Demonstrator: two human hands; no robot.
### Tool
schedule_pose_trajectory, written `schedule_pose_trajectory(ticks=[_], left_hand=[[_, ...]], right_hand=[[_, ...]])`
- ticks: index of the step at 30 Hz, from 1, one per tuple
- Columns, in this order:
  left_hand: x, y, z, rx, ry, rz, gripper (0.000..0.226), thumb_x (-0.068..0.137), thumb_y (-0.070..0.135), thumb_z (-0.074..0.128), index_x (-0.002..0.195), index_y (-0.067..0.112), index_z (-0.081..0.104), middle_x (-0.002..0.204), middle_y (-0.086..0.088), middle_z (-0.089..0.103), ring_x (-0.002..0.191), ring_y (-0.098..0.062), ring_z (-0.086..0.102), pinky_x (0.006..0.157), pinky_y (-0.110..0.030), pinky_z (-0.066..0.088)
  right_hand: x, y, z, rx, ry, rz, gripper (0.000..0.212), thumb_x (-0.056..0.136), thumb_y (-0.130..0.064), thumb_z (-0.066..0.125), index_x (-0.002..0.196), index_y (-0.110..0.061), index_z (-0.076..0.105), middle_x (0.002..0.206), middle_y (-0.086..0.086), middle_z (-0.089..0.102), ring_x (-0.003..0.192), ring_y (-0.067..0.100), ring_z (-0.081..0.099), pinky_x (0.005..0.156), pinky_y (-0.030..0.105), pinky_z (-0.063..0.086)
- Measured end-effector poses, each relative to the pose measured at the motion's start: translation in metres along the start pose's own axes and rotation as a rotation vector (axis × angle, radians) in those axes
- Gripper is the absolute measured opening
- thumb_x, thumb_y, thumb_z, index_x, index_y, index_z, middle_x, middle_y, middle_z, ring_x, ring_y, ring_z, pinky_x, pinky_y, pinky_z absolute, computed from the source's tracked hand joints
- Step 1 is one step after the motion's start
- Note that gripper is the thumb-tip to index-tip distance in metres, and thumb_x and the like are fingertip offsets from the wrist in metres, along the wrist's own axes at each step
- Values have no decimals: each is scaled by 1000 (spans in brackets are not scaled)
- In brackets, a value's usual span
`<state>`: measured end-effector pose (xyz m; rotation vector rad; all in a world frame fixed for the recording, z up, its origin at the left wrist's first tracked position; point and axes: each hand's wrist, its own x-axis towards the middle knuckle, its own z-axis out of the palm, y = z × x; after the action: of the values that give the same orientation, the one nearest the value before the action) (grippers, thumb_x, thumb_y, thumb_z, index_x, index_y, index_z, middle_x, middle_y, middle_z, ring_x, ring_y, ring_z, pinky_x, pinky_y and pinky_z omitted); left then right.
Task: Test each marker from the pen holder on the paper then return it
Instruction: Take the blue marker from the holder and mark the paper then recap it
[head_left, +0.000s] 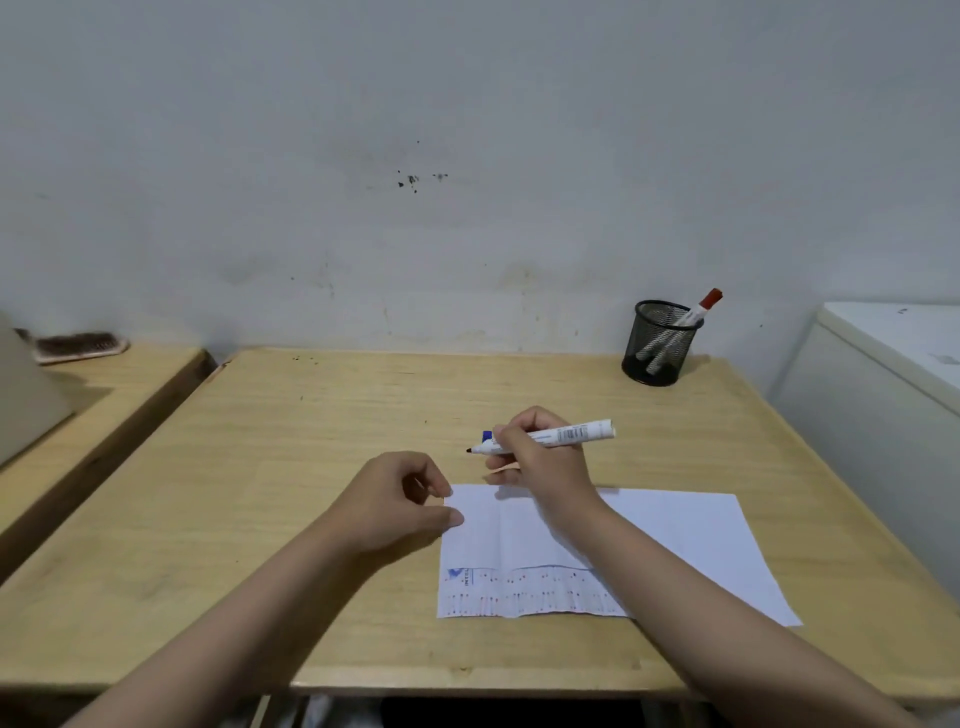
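Note:
My right hand (540, 457) grips a white marker (571, 434) with a blue collar; its dark tip is bare and points left, just beyond the far edge of the paper (675, 540). The white sheet lies flat on the wooden table (311, 467), with printed rows along its near edge. My left hand (400, 499) rests at the sheet's far left corner, fingers curled, thumb on the paper; whether it hides a cap I cannot tell. A black mesh pen holder (660, 343) stands at the table's far right, holding a red-capped marker (701, 309) and other markers.
A second wooden surface (104, 395) adjoins on the left, with a brush (78, 347) at its back. A white cabinet (883, 374) stands to the right of the table. A pale wall (467, 182) rises right behind the table.

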<state>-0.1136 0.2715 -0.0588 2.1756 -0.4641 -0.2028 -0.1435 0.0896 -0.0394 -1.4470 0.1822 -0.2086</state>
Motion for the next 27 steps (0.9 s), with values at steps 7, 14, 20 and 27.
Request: schedule_pose_trajectory(ticks=[7, 14, 20, 27], left_hand=[[-3, -11, 5, 53, 63, 105, 32, 50, 47, 80, 72, 25, 72, 80, 1, 64, 72, -16, 61, 70, -38, 51], [-6, -17, 7, 15, 90, 158, 26, 56, 41, 82, 76, 27, 73, 81, 3, 61, 75, -18, 63, 72, -39, 53], [-9, -17, 7, 76, 103, 210, 34, 57, 54, 74, 79, 29, 73, 81, 8, 61, 77, -14, 63, 72, -39, 54], [-7, -19, 7, 95, 115, 238, 33, 57, 54, 74, 78, 28, 73, 87, 9, 60, 78, -11, 63, 71, -31, 52]], right_hand=[[-2, 25, 12, -52, 1, 19, 30, 76, -16, 77, 63, -10, 51, 55, 8, 67, 51, 20, 66, 50, 31, 55], [-1, 31, 13, -123, 71, -22, 28, 77, -7, 73, 64, -7, 48, 51, 8, 60, 46, 21, 65, 49, 32, 53], [-2, 32, 13, -161, 33, -53, 30, 78, -9, 72, 65, -7, 46, 59, 18, 60, 46, 17, 64, 52, 35, 55], [0, 35, 13, -172, 1, -71, 33, 77, -11, 75, 61, -11, 45, 57, 14, 61, 48, 19, 64, 53, 36, 55]])
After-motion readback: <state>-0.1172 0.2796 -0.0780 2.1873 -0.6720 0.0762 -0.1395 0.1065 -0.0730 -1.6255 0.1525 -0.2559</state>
